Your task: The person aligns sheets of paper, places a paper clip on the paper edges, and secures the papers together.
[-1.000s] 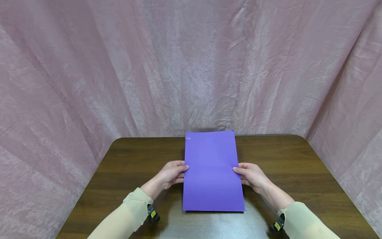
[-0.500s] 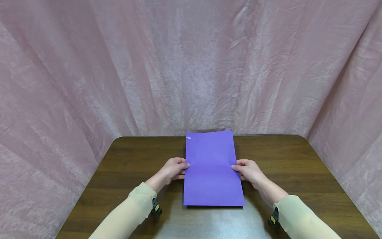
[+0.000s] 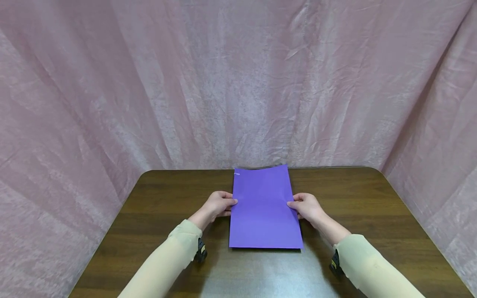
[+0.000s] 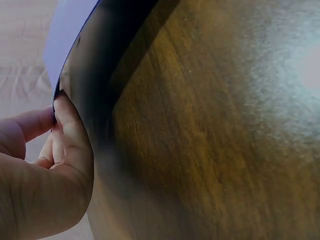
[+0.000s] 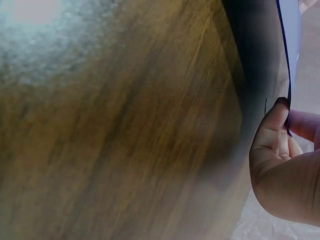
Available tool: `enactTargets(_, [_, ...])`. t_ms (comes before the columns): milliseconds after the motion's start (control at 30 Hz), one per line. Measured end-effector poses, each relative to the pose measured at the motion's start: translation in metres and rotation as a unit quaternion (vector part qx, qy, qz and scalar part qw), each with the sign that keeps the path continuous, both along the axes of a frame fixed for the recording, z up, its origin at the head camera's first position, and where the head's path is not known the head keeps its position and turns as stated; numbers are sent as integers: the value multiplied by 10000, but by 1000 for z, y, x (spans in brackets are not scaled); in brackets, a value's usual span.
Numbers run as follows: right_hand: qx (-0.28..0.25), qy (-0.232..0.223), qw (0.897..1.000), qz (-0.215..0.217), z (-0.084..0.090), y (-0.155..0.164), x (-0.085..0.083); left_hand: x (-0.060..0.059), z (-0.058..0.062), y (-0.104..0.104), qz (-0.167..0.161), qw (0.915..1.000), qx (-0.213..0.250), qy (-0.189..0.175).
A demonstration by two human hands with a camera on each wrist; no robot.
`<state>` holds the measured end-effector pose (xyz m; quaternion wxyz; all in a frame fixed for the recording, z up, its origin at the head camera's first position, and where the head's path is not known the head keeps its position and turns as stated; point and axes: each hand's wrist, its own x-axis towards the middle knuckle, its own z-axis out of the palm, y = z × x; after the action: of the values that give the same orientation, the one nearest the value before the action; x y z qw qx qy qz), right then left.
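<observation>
A purple sheet of paper or thin card [image 3: 263, 219], longer than wide, is held above the table in the head view. My left hand [image 3: 219, 203] pinches its left edge, thumb on top and fingers beneath. On the opposite edge, my right hand [image 3: 307, 207] pinches it the same way. A small white paper clip [image 3: 236, 174] sits at the sheet's far left corner. Both wrist views show the purple sheet [image 4: 70, 35] edge-on between thumb and fingers, apart from the tabletop. Whether it is one layer or several I cannot tell.
The brown wood-grain table [image 3: 167, 198] lies under the sheet, with a bright glare patch near its front. Pink velvety curtain [image 3: 238, 82] hangs behind the table's far edge and along the sides. Dark shadows of the sheet and arms fall on the wood.
Both hands have moved forward, away from me, with the sheet still pinched. Its near edge has shifted farther from me, and its far edge now bows more.
</observation>
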<state>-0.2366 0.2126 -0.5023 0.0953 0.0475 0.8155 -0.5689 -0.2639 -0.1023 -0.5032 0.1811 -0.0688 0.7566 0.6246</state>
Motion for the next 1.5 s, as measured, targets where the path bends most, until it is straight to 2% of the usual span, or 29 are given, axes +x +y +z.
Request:
enactTargets(333, [112,-8,9999,-45,-5,0,-5,-2,-3,5,50,9997,-241,81])
enactTargets(567, [236,142,9996,-20,-6,-2,-7,-4,-3,6,38,9992,-379,154])
enactTargets(833, [764,329,9965,17,-13,-3,-15,-5,-6,9,90,9971,-642,403])
enactTargets(1167, [1666,532,9845,164,-8,-5,-16,-5,-6,11,39,9907,-1189,658])
enactTargets(1300, [2050,745,9757,207,-8,-8,-18,-6,-6,12,-92,9846,-1528,847])
enactTargets(1500, [2475,908,9642,289,-10,-9,-19,-6,-7,13,-264,9648,-2311,1223])
